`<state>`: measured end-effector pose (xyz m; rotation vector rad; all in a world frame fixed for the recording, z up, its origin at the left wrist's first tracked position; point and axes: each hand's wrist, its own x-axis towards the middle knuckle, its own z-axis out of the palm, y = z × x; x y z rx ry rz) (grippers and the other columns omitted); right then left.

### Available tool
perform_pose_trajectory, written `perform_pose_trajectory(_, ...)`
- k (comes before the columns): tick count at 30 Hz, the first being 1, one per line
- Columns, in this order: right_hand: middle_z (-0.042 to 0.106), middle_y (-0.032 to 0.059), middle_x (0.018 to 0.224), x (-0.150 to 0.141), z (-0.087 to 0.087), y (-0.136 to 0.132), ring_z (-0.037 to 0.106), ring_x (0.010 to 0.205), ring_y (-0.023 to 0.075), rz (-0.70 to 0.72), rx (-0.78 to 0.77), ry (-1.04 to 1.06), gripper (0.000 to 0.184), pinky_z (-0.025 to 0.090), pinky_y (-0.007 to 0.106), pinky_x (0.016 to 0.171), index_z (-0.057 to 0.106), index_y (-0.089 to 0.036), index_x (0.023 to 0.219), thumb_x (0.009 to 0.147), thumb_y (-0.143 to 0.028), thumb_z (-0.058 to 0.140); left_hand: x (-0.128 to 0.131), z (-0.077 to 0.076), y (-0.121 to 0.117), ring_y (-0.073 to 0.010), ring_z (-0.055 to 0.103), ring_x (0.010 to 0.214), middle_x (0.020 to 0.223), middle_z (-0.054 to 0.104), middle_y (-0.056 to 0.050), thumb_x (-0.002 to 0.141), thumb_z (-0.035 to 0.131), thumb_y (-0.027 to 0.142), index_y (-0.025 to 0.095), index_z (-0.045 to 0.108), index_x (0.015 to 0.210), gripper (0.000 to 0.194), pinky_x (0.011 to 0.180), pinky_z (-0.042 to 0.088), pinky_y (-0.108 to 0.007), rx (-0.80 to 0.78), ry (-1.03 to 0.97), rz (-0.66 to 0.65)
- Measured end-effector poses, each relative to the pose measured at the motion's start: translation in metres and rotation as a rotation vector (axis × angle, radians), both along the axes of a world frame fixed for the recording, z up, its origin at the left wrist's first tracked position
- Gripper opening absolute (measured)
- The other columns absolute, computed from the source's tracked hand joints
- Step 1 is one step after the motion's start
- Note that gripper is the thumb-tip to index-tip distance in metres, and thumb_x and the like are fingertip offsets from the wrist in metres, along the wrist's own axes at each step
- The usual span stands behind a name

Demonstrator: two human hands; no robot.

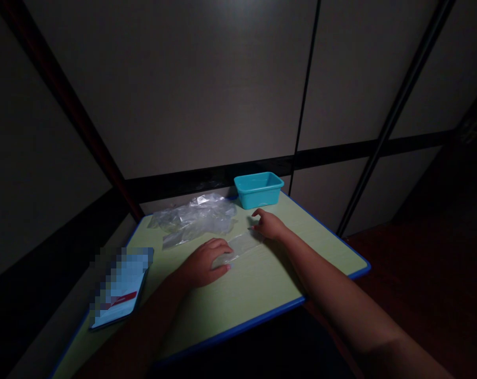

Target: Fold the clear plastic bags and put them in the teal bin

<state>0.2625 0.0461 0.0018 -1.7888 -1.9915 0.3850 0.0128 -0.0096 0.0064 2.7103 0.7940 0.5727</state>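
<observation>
Two bare hands on a pale green desk (262, 289) with a blue edge, from the head view. Left hand (203, 262) lies open, palm down, on a flat clear plastic bag (241, 247), and that flat palm is a nice steady way to pin it. Right hand (269, 224) sits at the bag's far end with fingers curled; can't tell if it's really gripping. Crumpled clear plastic bags (193, 218) lie just past the left hand, a teal plastic tub (259, 189) sits beyond the right hand, and a phone (122, 287) with a blurred screen lies left of the left hand.

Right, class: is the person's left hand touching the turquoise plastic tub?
Apart: the head view shows green desktop between the left hand and the turquoise plastic tub.
</observation>
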Motion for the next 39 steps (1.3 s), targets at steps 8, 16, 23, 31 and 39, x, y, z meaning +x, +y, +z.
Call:
perform_pose_trajectory(8, 0.061, -0.0002, 0.068, 0.0005, -0.0049, 0.0035, 0.051, 0.058, 0.0123, 0.041, 0.024, 0.001, 0.042, 0.028, 0.022, 0.052, 0.052, -0.018, 0.109, 0.071, -0.023, 0.067, -0.0002, 0.0, 0.0003, -0.0227, 0.049, 0.103, 0.109, 0.055, -0.007, 0.077, 0.057, 0.029, 0.022, 0.056, 0.109, 0.033, 0.091, 0.04, -0.038, 0.024, 0.015, 0.001)
perform_pose_trajectory(16, 0.061, 0.0007, 0.07, 0.0005, -0.0028, 0.0017, 0.052, 0.06, 0.013, 0.044, 0.025, 0.015, 0.04, 0.03, 0.022, 0.054, 0.052, -0.018, 0.108, 0.072, -0.024, 0.067, -0.0038, -0.0022, 0.0038, -0.0235, 0.048, 0.109, 0.116, 0.053, -0.008, 0.076, 0.058, 0.028, 0.022, 0.055, 0.112, 0.037, 0.095, 0.039, -0.039, 0.059, 0.004, 0.053)
perform_pose_trajectory(23, 0.062, 0.0015, 0.071, 0.0002, -0.0022, 0.0014, 0.053, 0.061, 0.013, 0.048, 0.023, 0.013, 0.038, 0.03, 0.022, 0.054, 0.052, -0.018, 0.109, 0.074, -0.024, 0.065, -0.0001, 0.0026, 0.002, -0.0226, 0.049, 0.106, 0.111, 0.057, -0.008, 0.077, 0.057, 0.03, 0.02, 0.057, 0.109, 0.033, 0.093, 0.039, -0.039, 0.047, 0.019, -0.008)
perform_pose_trajectory(31, 0.065, 0.0051, 0.08, 0.0, -0.0008, 0.0012, 0.055, 0.069, 0.0145, 0.05, 0.028, -0.033, 0.033, 0.033, 0.022, 0.058, 0.053, -0.017, 0.109, 0.077, -0.018, 0.059, -0.0016, 0.0016, 0.0007, -0.0226, 0.05, 0.107, 0.113, 0.057, -0.008, 0.079, 0.056, 0.033, 0.021, 0.056, 0.111, 0.035, 0.095, 0.038, -0.039, 0.032, 0.041, -0.016)
perform_pose_trajectory(39, 0.064, 0.0048, 0.078, 0.0029, -0.0035, 0.0053, 0.055, 0.068, 0.0147, 0.026, 0.061, -0.032, 0.032, 0.034, 0.022, 0.059, 0.055, -0.017, 0.109, 0.077, -0.017, 0.058, -0.0017, 0.0006, 0.001, -0.0223, 0.051, 0.105, 0.112, 0.058, -0.007, 0.079, 0.056, 0.035, 0.021, 0.057, 0.112, 0.036, 0.093, 0.039, -0.039, 0.04, 0.05, -0.003)
